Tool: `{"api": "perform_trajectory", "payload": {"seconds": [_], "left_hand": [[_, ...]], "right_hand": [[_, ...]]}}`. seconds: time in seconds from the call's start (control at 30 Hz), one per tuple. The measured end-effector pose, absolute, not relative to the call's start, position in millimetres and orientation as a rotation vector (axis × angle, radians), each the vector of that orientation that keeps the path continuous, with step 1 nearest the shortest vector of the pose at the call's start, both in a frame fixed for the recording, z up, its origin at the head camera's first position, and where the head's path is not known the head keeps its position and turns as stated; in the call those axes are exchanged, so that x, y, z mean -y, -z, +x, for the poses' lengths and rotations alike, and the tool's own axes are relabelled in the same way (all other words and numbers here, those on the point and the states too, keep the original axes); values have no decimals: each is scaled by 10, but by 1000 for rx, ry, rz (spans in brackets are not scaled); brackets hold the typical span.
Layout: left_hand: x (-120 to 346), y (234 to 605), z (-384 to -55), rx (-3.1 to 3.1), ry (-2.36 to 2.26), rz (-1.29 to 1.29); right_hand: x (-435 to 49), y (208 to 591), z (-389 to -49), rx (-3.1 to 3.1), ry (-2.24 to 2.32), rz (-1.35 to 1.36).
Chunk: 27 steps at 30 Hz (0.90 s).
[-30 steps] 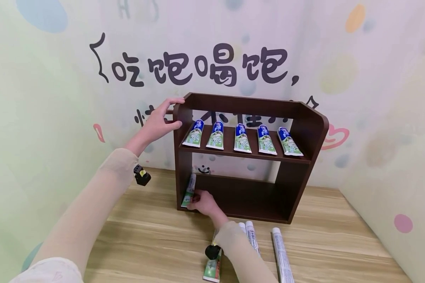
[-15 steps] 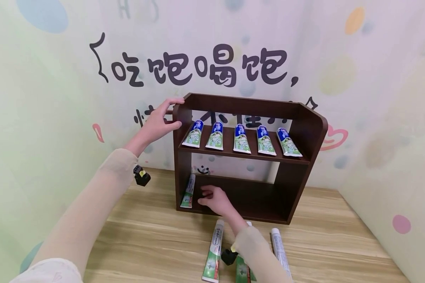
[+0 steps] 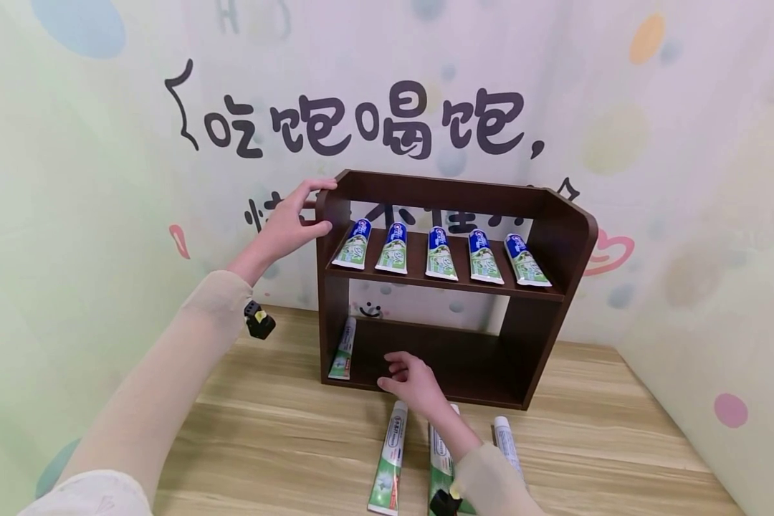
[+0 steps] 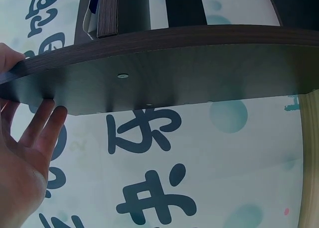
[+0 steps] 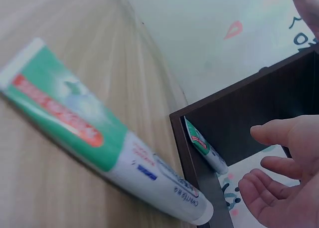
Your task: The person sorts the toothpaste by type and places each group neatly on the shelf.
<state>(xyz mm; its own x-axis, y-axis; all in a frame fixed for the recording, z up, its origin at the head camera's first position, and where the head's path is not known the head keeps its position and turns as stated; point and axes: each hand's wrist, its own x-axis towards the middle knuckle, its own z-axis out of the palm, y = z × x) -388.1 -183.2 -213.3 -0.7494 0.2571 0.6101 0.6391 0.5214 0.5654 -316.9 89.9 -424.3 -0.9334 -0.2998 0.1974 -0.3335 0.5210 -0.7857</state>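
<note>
My left hand (image 3: 290,226) holds the upper left side panel of a dark brown two-tier shelf (image 3: 426,287). In the left wrist view, the fingers of my left hand (image 4: 25,153) lie across that panel's edges. My right hand (image 3: 416,383) hovers in front of the lower tier, fingers loosely bent and holding nothing. A green and white toothpaste tube (image 3: 343,351) leans against the left wall of the lower tier. Below my right hand, a similar toothpaste tube (image 3: 389,459) lies on the table, large in the right wrist view, where my right hand (image 5: 284,173) shows beside the shelf.
Several blue and green toothpaste tubes (image 3: 440,252) stand in a row on the upper tier. On the wooden table (image 3: 271,430), another green tube (image 3: 440,459) lies partly under my right forearm, and a white tube (image 3: 506,441) lies farther right. A printed wall (image 3: 232,57) rises behind.
My right hand has let go of the toothpaste tube at the lower tier's left and drawn back toward the right and front. My left hand keeps its hold on the shelf.
</note>
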Motion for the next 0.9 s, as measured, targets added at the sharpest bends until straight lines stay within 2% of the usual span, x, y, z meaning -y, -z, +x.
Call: {"api": "perform_trajectory", "payload": {"seconds": [0.43, 0.9], "left_hand": [[1838, 2133, -3889, 2305, 1125, -734], [1822, 2125, -3870, 2305, 1130, -736]], "right_hand": [[-1109, 4384, -2818, 2759, -1317, 681], [-1138, 4539, -2639, 2855, -1249, 606]]}}
